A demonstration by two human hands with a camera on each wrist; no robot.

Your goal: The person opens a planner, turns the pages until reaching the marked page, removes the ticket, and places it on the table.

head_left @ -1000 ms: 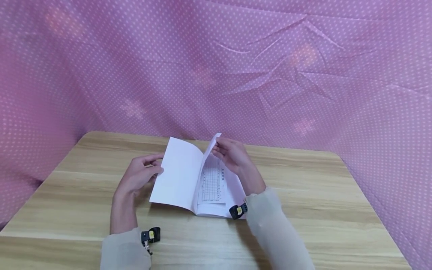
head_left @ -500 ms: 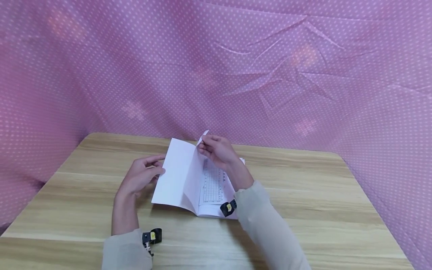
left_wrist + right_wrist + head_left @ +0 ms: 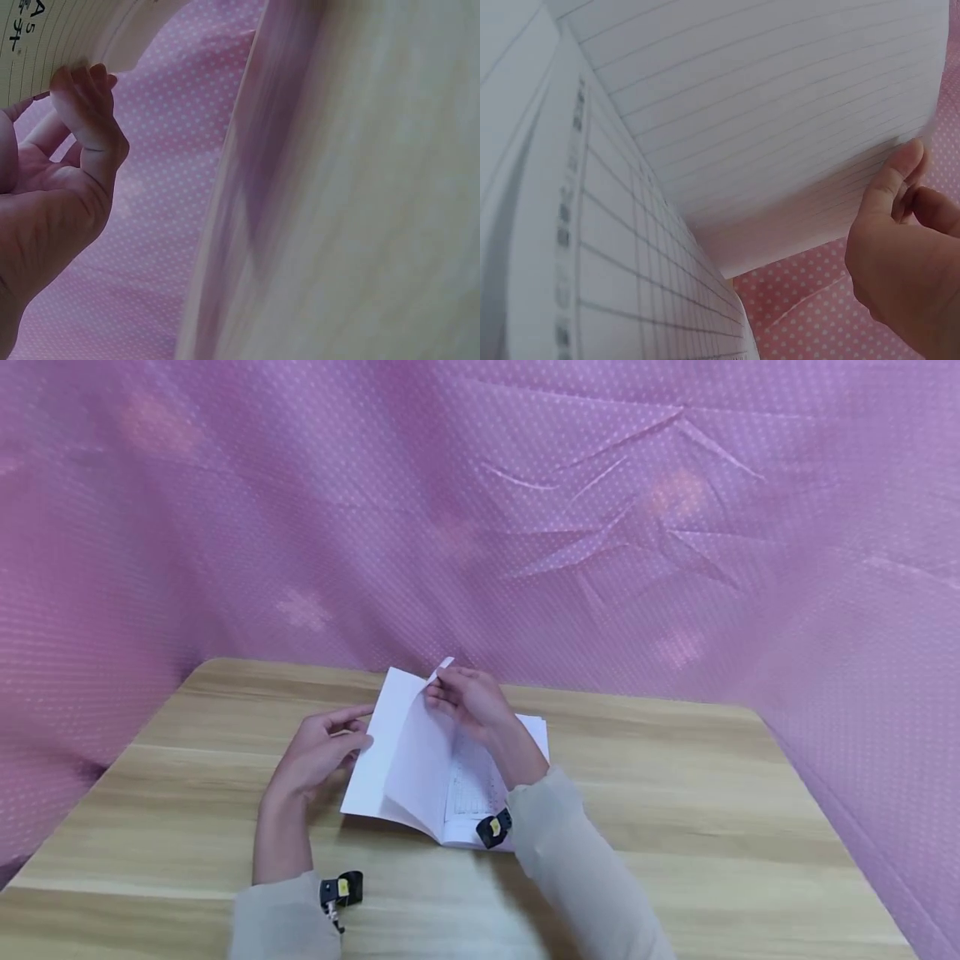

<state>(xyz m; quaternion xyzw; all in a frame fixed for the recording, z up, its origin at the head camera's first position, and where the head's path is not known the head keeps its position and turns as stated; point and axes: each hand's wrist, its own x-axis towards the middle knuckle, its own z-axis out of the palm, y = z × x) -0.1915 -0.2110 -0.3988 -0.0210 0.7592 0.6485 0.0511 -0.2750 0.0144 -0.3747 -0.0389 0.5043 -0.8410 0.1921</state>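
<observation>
A lined notebook (image 3: 371, 777) lies open on the wooden table in the head view, its left side raised. My left hand (image 3: 318, 752) pinches the outer edge of that left side, thumb in front and fingers behind. Handwriting including "A5" shows on the lined underside (image 3: 34, 52) in the left wrist view. With thumb and fingertips, my right hand (image 3: 474, 703) pinches the upper corner of a page (image 3: 422, 764) that stands up and leans left. A sheet printed with a table grid (image 3: 645, 225) lies on the right half, partly covered by my right arm in the head view.
The wooden table (image 3: 712, 810) extends around the notebook on both sides. A pink dotted cloth (image 3: 525, 568) hangs behind and beside it. Each sleeve carries a small black wrist device (image 3: 341, 889).
My right hand has moved left, bringing the pinched page over from the right side toward the left one. The left hand still grips its edge, nearly unmoved.
</observation>
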